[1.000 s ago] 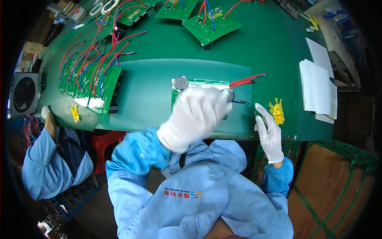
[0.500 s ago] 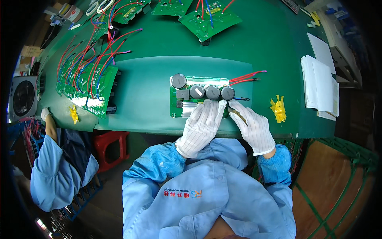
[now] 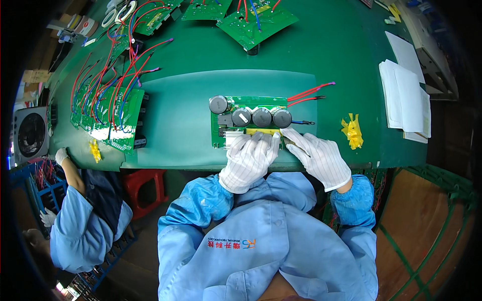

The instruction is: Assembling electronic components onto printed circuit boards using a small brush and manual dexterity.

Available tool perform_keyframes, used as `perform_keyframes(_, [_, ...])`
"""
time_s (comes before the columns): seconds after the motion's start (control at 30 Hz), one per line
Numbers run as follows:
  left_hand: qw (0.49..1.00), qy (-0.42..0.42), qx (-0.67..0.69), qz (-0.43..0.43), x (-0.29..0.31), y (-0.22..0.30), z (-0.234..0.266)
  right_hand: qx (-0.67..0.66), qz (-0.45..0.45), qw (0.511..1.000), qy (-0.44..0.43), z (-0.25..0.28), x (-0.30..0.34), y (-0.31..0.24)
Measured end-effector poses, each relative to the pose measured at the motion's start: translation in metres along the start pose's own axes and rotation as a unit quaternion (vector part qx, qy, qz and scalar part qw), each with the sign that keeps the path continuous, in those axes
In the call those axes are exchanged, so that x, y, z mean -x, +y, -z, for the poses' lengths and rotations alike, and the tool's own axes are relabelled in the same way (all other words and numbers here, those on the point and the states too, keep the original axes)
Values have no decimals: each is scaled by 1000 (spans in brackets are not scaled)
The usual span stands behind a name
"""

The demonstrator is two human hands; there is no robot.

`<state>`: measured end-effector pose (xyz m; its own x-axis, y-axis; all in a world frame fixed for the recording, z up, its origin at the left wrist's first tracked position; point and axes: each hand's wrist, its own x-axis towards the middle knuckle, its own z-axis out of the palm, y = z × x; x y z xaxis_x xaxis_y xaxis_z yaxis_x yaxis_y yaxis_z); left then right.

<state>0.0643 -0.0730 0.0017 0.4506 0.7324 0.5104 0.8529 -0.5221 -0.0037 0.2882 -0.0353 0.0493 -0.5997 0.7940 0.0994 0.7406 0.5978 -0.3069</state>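
The white-gloved left hand bent its fingers, close together, down over the near edge of the populated circuit board, which lay on a pale green mat. The gloved right hand was just beside the left, its fingertips at the board's near right corner. Whether either hand pinched anything small could not be told, as the gloves hid their undersides.

Along the near side of the board, partly under the left fingers, ran a yellow strip, with a finned metal heat sink to its left. Behind that strip stood the round black capacitors. Red leads and a blue lead stuck out past the board's right edge.

The step in hand looked like close fingertip work around the strip; the next move seemed to call for a steadied board and light pressure, clear of the capacitors and leads.

Crumpled yellow tape lay to the right of the board, wired boards well to its left, and another board beyond it.
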Motion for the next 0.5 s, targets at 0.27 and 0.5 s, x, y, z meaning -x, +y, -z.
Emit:
perform_keyframes(0.27, [999, -26, 6, -40, 4, -4, -4, 59, 38, 996, 57, -20, 3, 4])
perform_keyframes(0.5, [999, 34, -4, -42, -1, -4, -1, 73, 81, 988, 112, -27, -4, 10])
